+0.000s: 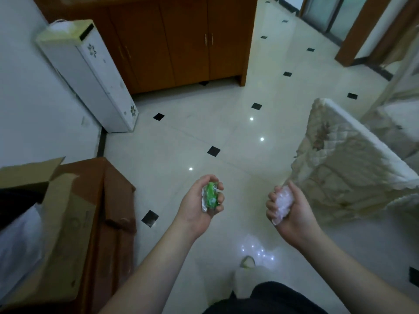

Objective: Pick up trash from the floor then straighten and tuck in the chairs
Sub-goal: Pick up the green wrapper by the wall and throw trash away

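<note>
Fingers of the left hand (199, 207) curl round a crumpled green and silver wrapper (210, 197), and the right hand (289, 211) squeezes a scrunched white plastic bag (281, 203). Both hands are held up over the shiny pale tiled floor (192, 132). A chair with a cream quilted cover (335, 159) stands just beside the right hand. A small greenish scrap (247, 262), maybe more trash, lies on the floor near the person's dark trousers (272, 300). An open brown cardboard box (63, 218) sits on the left.

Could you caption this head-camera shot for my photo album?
Trash in both hands: left hand grips a green wrapper, right hand a white wad, beside a covered chair.
</note>
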Demonstrator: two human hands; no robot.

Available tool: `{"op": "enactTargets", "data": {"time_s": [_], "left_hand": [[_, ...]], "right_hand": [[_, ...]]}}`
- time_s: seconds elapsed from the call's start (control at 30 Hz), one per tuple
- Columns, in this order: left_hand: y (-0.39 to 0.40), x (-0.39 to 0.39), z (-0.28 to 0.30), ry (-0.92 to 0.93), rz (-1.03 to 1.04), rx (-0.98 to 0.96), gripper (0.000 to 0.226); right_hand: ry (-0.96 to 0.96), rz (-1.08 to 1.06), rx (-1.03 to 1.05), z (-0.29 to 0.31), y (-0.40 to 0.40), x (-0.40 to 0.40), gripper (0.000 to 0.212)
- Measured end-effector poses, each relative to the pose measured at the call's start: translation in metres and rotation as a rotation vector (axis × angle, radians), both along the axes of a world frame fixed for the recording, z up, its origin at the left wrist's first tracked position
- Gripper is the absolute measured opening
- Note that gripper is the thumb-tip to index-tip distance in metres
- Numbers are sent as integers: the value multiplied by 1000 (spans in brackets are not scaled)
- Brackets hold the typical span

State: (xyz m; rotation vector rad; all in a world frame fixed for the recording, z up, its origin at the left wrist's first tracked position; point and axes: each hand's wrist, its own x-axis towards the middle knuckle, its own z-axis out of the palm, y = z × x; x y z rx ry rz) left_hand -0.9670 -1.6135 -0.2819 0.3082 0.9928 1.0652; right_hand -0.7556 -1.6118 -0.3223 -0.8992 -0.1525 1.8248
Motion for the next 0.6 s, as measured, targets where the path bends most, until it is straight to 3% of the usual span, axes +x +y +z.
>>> {"op": "enactTargets", "data": {"time_s": [0.1,0.3,0.6], "left_hand": [[58,7,-6,1,-14,-13,10],[169,22,-10,51,-30,-61,5],[312,41,-11,46,-49,-79,10]], "right_hand": [[18,-43,-32,-10,49,3,22],[80,-40,31,-14,161,29,55],[10,-12,53,-8,312,54,45]]}}
